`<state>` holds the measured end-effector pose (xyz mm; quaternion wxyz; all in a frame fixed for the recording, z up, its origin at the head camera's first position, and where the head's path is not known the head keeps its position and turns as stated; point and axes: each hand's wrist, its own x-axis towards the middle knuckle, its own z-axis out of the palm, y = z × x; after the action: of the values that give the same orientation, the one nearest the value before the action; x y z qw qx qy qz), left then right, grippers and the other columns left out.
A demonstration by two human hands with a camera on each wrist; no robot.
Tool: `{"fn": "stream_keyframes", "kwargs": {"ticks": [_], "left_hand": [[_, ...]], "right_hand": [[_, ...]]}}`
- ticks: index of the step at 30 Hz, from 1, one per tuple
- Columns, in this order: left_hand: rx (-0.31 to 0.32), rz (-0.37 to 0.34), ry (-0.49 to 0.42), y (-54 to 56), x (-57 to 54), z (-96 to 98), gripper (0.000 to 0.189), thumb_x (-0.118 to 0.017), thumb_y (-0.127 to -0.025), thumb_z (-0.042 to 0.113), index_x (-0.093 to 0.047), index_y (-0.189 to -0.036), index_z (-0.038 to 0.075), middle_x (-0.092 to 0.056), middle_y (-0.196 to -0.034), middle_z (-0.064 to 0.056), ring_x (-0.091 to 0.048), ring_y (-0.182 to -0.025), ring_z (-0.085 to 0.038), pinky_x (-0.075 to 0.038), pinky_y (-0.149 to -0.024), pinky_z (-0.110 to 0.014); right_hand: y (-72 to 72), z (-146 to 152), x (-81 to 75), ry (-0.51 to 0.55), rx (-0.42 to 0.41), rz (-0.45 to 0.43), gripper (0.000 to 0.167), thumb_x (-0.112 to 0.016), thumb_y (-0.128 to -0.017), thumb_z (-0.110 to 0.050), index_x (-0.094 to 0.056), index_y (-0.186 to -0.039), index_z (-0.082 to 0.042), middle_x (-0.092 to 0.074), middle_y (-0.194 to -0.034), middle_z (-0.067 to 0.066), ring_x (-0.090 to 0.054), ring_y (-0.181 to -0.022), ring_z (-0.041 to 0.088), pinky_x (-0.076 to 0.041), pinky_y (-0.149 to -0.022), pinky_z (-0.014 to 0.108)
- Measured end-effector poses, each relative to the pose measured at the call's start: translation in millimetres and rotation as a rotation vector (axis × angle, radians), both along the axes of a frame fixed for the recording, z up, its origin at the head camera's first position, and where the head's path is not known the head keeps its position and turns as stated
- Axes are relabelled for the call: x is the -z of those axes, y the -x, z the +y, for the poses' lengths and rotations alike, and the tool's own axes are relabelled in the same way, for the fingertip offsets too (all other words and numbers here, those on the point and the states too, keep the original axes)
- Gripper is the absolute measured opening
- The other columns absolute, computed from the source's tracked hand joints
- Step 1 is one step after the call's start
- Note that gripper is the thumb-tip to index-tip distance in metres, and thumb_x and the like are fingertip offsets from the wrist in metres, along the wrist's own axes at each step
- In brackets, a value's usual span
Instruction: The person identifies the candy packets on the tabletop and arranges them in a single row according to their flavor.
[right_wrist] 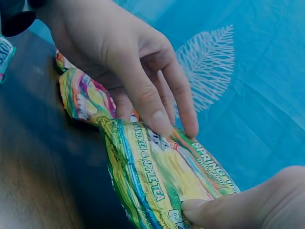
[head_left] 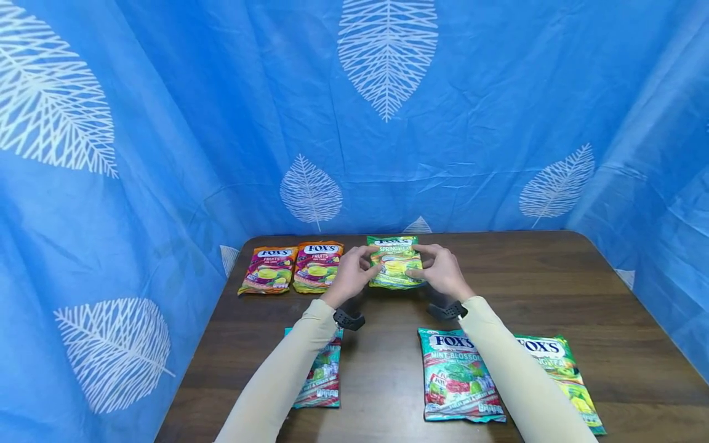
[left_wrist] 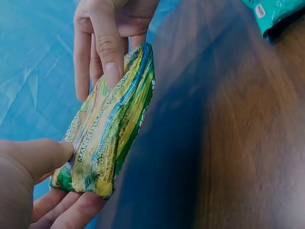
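A green and yellow candy bag (head_left: 394,266) marked Spring Tea is held between both hands near the table's back edge. My left hand (head_left: 353,271) pinches its left side, thumb on the front and fingers behind, as the left wrist view shows. On the opposite side my right hand (head_left: 443,269) pinches it the same way, its thumb (right_wrist: 209,210) pressing the printed front. The bag's lower edge seems raised over a shadow on the wood. Just left of my left hand lie two orange and purple Fruits candy bags (head_left: 319,267) (head_left: 269,271), side by side.
Nearer me on the brown table (head_left: 382,363) lie a teal Mint Blossom bag (head_left: 460,381), another teal bag (head_left: 324,375) partly under my left forearm, and a second green bag (head_left: 576,387) partly behind my right forearm. A blue leaf-print curtain (head_left: 443,141) hangs behind the table.
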<state>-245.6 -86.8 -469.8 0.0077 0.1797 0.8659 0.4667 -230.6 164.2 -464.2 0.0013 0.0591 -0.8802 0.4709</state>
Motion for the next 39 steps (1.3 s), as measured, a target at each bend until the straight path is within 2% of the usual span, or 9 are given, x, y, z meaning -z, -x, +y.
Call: {"fn": "stream_keyframes", "kwargs": {"ticks": [6, 11, 17, 23, 29, 32, 39], "left_hand": [[-0.022, 0.018, 0.009, 4.8, 2.7, -12.9, 0.048, -0.077, -0.104, 0.013, -0.064, -0.149, 0.003, -0.066, -0.119, -0.016, -0.066, -0.097, -0.026, -0.058, -0.079, -0.036], [-0.039, 0.027, 0.041, 9.0, 7.2, -20.9, 0.048, -0.077, -0.104, 0.012, -0.064, -0.148, 0.0, -0.066, -0.117, -0.017, -0.064, -0.093, -0.025, -0.056, -0.077, -0.035], [-0.07, -0.003, 0.053, 10.0, 12.7, -29.9, 0.048, -0.077, -0.103, 0.01, -0.064, -0.148, 0.0, -0.067, -0.119, -0.017, -0.063, -0.093, -0.024, -0.055, -0.078, -0.037], [-0.084, -0.044, 0.068, 7.7, 23.1, -35.9, 0.047, -0.076, -0.104, 0.009, -0.064, -0.149, 0.0, -0.068, -0.123, -0.018, -0.063, -0.091, -0.023, -0.055, -0.075, -0.037], [-0.083, -0.036, 0.094, 8.7, 32.2, -37.6, 0.047, -0.077, -0.104, 0.009, -0.065, -0.147, -0.001, -0.066, -0.117, -0.016, -0.059, -0.088, -0.02, -0.052, -0.074, -0.034], [-0.082, -0.031, 0.096, 11.0, 33.1, -37.8, 0.047, -0.077, -0.104, 0.01, -0.064, -0.147, -0.002, -0.065, -0.115, -0.015, -0.058, -0.087, -0.02, -0.051, -0.075, -0.034], [-0.091, -0.027, 0.128, 13.0, 27.5, -36.3, 0.047, -0.077, -0.103, 0.007, -0.064, -0.147, -0.004, -0.066, -0.118, -0.018, -0.061, -0.09, -0.022, -0.055, -0.078, -0.036]], "right_hand": [[7.4, -18, 5.1, 0.022, -0.005, 0.003, 0.07, -0.09, -0.09, -0.006, -0.061, -0.154, 0.0, -0.056, -0.151, 0.026, -0.071, -0.104, 0.038, -0.059, -0.073, 0.035], [11.5, -30, 11.7, 0.024, -0.011, -0.01, 0.071, -0.089, -0.091, -0.006, -0.059, -0.155, -0.002, -0.056, -0.153, 0.023, -0.071, -0.105, 0.036, -0.062, -0.077, 0.039], [15.4, -42, 19.1, 0.02, -0.028, -0.009, 0.07, -0.088, -0.092, -0.005, -0.058, -0.155, 0.0, -0.056, -0.152, 0.025, -0.071, -0.106, 0.036, -0.063, -0.082, 0.044], [14.3, -52, 31.0, 0.023, -0.02, -0.026, 0.07, -0.089, -0.09, -0.004, -0.06, -0.154, 0.001, -0.058, -0.148, 0.026, -0.071, -0.105, 0.035, -0.062, -0.083, 0.045], [13.9, -56, 39.3, 0.022, -0.001, -0.049, 0.07, -0.089, -0.09, -0.004, -0.061, -0.154, -0.001, -0.059, -0.146, 0.024, -0.072, -0.106, 0.034, -0.062, -0.084, 0.044], [14.6, -57, 39.9, 0.028, 0.004, -0.058, 0.07, -0.089, -0.09, -0.004, -0.06, -0.155, -0.002, -0.058, -0.147, 0.023, -0.072, -0.107, 0.034, -0.062, -0.084, 0.044], [16.8, -58, 37.8, 0.027, 0.003, -0.058, 0.07, -0.089, -0.091, -0.005, -0.06, -0.155, -0.002, -0.058, -0.148, 0.023, -0.071, -0.108, 0.034, -0.061, -0.085, 0.044]]}}
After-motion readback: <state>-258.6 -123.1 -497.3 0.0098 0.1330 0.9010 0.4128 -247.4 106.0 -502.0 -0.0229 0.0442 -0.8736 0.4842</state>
